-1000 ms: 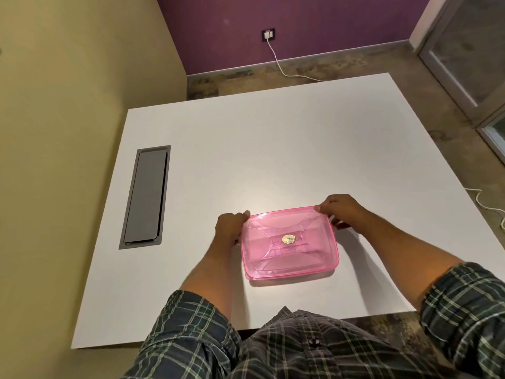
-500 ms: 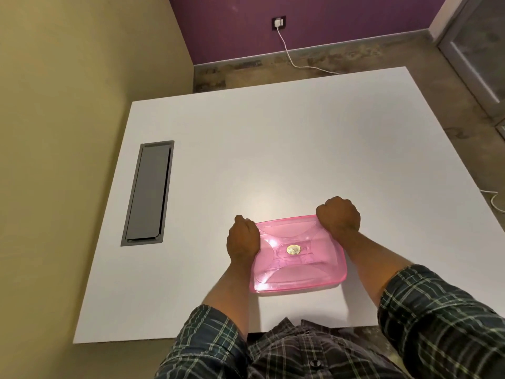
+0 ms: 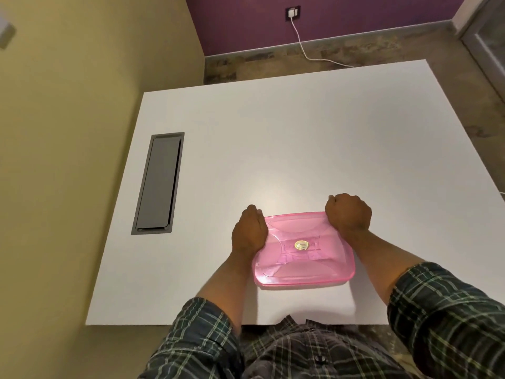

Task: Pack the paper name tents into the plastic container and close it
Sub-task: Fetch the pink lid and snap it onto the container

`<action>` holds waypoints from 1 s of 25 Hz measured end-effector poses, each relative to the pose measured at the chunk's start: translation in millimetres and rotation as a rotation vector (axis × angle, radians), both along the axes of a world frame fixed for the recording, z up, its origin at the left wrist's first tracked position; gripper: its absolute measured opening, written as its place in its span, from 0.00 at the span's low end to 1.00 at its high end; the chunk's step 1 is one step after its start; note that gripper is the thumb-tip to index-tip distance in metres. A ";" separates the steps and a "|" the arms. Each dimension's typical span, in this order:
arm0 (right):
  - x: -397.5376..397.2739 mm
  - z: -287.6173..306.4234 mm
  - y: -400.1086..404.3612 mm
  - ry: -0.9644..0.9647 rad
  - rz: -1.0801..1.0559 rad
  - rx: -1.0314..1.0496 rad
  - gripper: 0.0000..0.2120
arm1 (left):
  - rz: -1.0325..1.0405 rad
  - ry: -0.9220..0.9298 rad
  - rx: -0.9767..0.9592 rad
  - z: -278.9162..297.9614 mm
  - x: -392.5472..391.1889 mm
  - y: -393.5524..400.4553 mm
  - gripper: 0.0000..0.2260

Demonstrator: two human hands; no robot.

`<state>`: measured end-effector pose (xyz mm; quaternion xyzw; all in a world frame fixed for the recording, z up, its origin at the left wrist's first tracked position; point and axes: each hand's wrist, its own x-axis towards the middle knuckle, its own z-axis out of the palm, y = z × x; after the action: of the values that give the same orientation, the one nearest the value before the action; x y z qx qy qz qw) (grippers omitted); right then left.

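pink container lower centre on the white surface, lid on | I judge closing in hand: left hand and right hand clenched, pressing its far corners | next: press near corners | name tents inside indistinct; fingertips hidden

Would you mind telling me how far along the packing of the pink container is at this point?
Nearly finished, it seems. Done: the lid is on the pink plastic container, and no name tents lie loose on the white table; its contents cannot be made out. In hand: the left hand and right hand press on the lid's far corners. Left: confirming the near edge is seated too.
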<state>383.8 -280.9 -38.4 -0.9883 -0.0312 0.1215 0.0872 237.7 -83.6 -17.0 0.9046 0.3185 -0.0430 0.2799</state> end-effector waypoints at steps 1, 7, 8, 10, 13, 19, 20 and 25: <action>-1.3 1.0 0.2 -0.034 0.028 -0.023 0.20 | -0.126 -0.005 0.057 4.4 -2.9 7.1 0.12; -10.8 9.3 1.7 -0.124 0.100 -0.045 0.20 | -0.752 0.183 0.374 32.9 -21.2 38.4 0.45; -12.0 12.1 2.4 -0.163 0.138 -0.050 0.18 | -0.772 0.240 0.373 34.7 -25.8 34.7 0.58; -15.2 15.9 3.0 -0.324 0.335 0.024 0.16 | -0.764 0.347 0.332 34.0 -30.4 28.5 0.72; -33.9 15.6 14.1 -0.289 0.933 0.295 0.23 | -0.718 0.415 0.256 33.0 -31.8 23.8 0.77; -61.2 18.5 73.0 0.235 0.872 0.385 0.23 | -0.621 0.601 0.194 43.0 -40.4 8.4 0.77; -59.2 20.4 79.0 0.266 0.839 0.370 0.21 | -0.578 0.635 0.182 43.9 -43.8 4.6 0.76; -54.2 24.6 95.8 0.375 0.682 0.347 0.16 | -0.439 0.677 0.118 44.7 -53.7 -8.7 0.72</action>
<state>329.6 -185.1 -13.8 -0.8528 -0.3598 0.3140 0.2114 184.0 -92.4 27.7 0.9005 0.1937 -0.3786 0.0909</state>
